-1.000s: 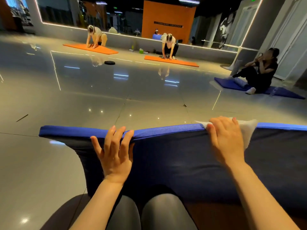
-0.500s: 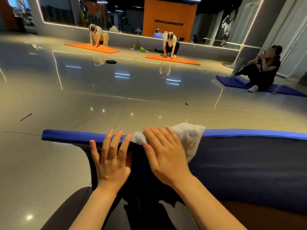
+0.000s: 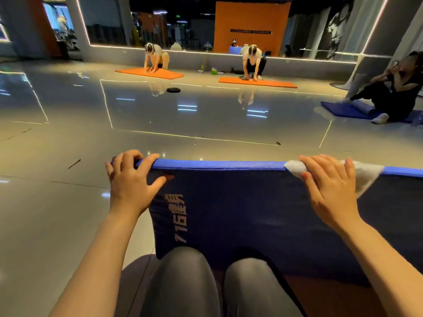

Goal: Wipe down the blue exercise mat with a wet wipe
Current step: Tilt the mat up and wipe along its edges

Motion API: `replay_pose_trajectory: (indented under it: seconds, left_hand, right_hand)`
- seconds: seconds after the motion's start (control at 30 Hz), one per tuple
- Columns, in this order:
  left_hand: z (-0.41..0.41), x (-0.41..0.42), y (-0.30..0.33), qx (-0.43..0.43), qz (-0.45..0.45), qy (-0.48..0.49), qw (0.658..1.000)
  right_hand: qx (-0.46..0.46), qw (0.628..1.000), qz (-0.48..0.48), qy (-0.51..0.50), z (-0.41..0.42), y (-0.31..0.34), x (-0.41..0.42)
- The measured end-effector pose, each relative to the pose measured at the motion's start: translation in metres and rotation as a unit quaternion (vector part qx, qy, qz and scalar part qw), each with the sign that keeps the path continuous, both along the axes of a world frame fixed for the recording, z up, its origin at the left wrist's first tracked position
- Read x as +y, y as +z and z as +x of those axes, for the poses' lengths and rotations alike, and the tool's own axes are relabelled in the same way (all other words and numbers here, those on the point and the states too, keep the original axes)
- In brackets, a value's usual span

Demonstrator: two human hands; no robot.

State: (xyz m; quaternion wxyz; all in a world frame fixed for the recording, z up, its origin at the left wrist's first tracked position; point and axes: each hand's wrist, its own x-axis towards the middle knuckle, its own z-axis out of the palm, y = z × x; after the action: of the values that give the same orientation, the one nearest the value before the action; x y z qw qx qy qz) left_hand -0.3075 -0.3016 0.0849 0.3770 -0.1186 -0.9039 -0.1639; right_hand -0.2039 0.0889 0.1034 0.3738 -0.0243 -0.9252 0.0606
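Blue mat [image 3: 251, 213] cut off right; I see left hand [image 3: 131, 179] fingers curled over its top corner, right hand [image 3: 329, 186] fingers straight, together, pressing wet wipe [image 3: 366, 175] on edge.

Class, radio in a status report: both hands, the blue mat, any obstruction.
Left hand grips blue foam exercise mat at its top edge. Right hand presses white wet wipe onto that edge. Nothing in the way.
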Motion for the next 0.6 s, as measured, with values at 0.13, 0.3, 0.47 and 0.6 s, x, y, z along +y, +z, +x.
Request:
replay_pose_trajectory:
  seconds: [0.13, 0.3, 0.47, 0.6]
  left_hand:
    - [0.017, 0.017, -0.013, 0.041, 0.055, 0.063, 0.996]
    - [0.049, 0.026, -0.021, 0.075, 0.064, 0.079, 0.992]
    - [0.047, 0.000, -0.015, -0.006, 0.048, 0.038, 0.998]
    - [0.034, -0.019, -0.004, -0.078, 0.093, -0.046, 0.992]
  right_hand:
    - [0.009, 0.999, -0.028, 0.013, -0.019, -0.001, -0.037]
    - [0.010, 0.988, 0.001, 0.153, -0.038, -0.003, -0.166]
    - [-0.024, 0.975, 0.059, 0.215, -0.034, -0.006, -0.180]
    - [0.014, 0.994, 0.023, 0.102, -0.035, 0.001, -0.101]
